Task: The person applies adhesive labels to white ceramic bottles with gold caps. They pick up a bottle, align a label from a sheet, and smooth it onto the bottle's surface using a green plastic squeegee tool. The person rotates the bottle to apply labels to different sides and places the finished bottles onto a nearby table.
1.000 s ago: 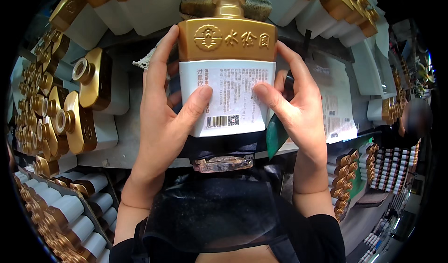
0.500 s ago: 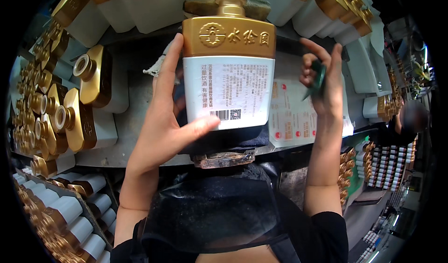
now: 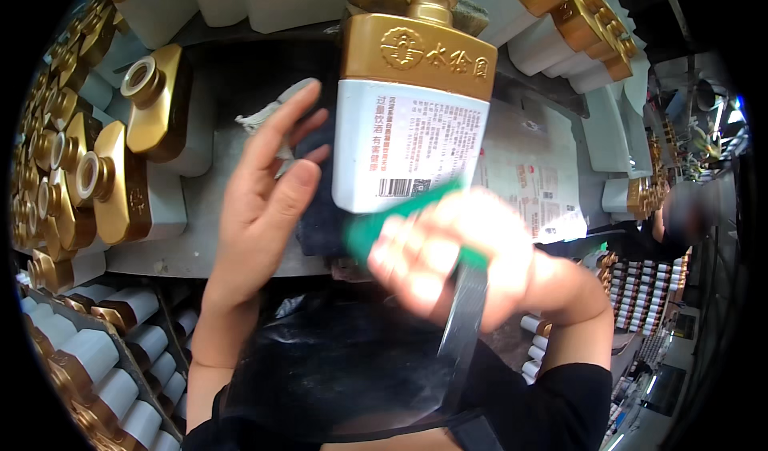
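The gold-shouldered, white rectangular bottle (image 3: 416, 103) is the reference, its printed flat face up. Its long axis runs away from the person, neck at the far end and leaning slightly right. The left hand (image 3: 264, 187) is empty, fingers and thumb spread, just beside the bottle's left side. The right hand (image 3: 464, 251) is closed around a green, flat hand tool (image 3: 376, 231) and appears nearer, overlapping the bottle's base; from it, the bottle lies forward. Motion blur prevents confirming tool contact with the bottle.
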`<state>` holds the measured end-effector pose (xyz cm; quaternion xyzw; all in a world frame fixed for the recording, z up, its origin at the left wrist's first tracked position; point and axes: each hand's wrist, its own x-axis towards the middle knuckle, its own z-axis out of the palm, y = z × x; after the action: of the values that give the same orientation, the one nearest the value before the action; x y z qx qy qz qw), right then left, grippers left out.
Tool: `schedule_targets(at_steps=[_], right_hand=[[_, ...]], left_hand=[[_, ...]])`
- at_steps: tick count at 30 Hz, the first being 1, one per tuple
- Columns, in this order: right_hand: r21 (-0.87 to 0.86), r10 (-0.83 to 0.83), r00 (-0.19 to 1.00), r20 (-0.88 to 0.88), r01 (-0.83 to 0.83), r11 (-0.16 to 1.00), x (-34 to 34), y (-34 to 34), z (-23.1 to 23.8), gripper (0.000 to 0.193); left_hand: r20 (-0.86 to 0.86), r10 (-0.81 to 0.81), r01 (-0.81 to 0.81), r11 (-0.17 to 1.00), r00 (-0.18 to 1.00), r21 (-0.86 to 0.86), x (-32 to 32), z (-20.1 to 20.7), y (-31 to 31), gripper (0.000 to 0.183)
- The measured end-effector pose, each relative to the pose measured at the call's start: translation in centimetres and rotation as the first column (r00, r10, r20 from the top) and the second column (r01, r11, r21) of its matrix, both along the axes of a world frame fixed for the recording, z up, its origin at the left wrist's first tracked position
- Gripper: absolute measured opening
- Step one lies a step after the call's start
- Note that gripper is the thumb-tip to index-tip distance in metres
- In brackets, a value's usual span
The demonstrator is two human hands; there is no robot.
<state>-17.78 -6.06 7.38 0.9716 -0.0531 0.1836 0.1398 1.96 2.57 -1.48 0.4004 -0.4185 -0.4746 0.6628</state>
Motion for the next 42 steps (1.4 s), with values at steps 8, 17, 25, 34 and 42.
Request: schedule_targets(at_steps=[8,17,25,34,42], right_hand=[[0.062,0.084,0.973,0.214,-0.099,0.993,-1.2,-3.9,1.8,0.02],[0.222,-0.024,0.91,0.414,-0.075,0.972,-4.6,-3.0,-1.4,0.02],[-0.136,-0.108,0.963,0.249,0.146,0.98,0.6,-5.2,-0.5,0.025],[0.059,0.14,0.824,0.549,-0.205,0.977,4.5,-2.3,-3.0,0.014],[0.166,0.037,0.879,0.475,-0.131,0.977,-2.4,-2.1,-3.4,0.016]], left_hand=[[0.056,0.112,-0.113,0.994,0.992,0.003,-0.7,0.8,-0.1,0.044],[0.116,0.159,-0.161,0.987,0.98,0.007,-1.2,0.7,-1.0,0.043],[0.08,0.18,-0.184,0.982,0.98,0.049,-1.6,1.5,-0.7,0.043],[0.121,0.174,-0.18,0.983,0.977,0.041,0.2,0.1,0.5,0.046],[0.202,0.113,-0.125,0.991,0.973,0.048,-0.7,-0.1,-0.4,0.071]])
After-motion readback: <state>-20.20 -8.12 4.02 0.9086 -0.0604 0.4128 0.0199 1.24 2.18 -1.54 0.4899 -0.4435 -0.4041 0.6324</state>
